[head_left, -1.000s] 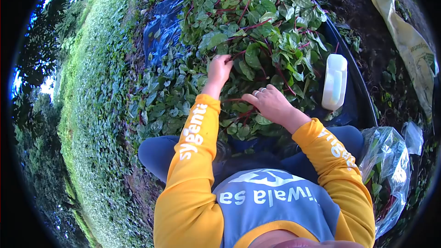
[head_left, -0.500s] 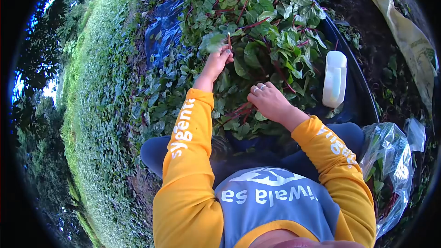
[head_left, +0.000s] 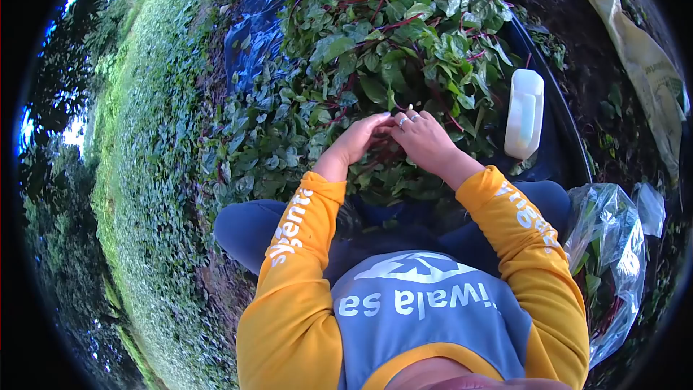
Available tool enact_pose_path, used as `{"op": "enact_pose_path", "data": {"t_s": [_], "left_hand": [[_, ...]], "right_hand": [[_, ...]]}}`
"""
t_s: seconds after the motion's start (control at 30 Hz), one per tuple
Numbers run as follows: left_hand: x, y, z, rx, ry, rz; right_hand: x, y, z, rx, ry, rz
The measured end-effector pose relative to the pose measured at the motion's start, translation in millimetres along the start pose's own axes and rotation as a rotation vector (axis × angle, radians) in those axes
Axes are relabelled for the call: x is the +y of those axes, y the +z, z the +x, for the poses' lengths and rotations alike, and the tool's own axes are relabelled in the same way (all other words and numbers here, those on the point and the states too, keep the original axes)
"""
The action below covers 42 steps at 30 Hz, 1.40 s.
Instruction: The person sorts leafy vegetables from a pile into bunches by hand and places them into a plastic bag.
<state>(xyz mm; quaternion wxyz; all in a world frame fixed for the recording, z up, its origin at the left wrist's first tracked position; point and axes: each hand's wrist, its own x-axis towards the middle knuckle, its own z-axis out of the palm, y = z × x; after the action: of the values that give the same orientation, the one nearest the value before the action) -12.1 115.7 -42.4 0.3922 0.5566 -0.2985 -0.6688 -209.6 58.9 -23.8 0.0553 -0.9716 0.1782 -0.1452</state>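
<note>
My left hand [head_left: 355,140] and my right hand [head_left: 426,140] meet at the fingertips above a large heap of red-stemmed leafy greens [head_left: 404,36]. The left fingers are bent and closed against the right ones; what they hold is hidden. Rings show on my right hand, whose fingers are curled down over the greens in front of my lap. The stems under it are mostly covered by the hands. A small pale tip [head_left: 410,107] sticks up just beyond the right fingers, too small to name.
A white plastic container [head_left: 525,114] stands right of the heap on dark sheeting. Farther right lies a pale sack [head_left: 635,50]. A clear plastic bag [head_left: 613,245] with greens inside is beside my right knee. Blue sheeting [head_left: 253,40] shows at upper left, near low green plants [head_left: 151,159].
My left hand, which held up a thin brownish stem-like piece beside a blurred leaf, has come down and right to meet my right hand. The right hand has barely moved.
</note>
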Motion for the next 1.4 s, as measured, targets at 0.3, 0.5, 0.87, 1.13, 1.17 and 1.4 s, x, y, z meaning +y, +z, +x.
{"op": "enact_pose_path", "data": {"t_s": [0.3,0.5,0.87,1.13,1.17,1.4], "left_hand": [[-47,14,25,0.45,0.344,0.33],[-39,-122,8,1.504,0.311,-0.478],[-62,-110,41,0.616,0.413,0.349],[-30,-106,-32,0.22,0.254,-0.326],[-29,-103,-32,0.215,0.254,-0.324],[-29,-55,-31,0.045,-0.01,-0.29]], "right_hand": [[-19,16,-8,-0.19,-0.102,-0.019],[-20,15,-10,-0.096,-0.044,0.079],[-9,5,-7,-0.215,-0.03,0.05],[-17,1,2,-0.067,-0.149,0.036],[-17,1,3,-0.083,-0.168,0.052],[-15,6,1,-0.045,-0.218,0.062]]}}
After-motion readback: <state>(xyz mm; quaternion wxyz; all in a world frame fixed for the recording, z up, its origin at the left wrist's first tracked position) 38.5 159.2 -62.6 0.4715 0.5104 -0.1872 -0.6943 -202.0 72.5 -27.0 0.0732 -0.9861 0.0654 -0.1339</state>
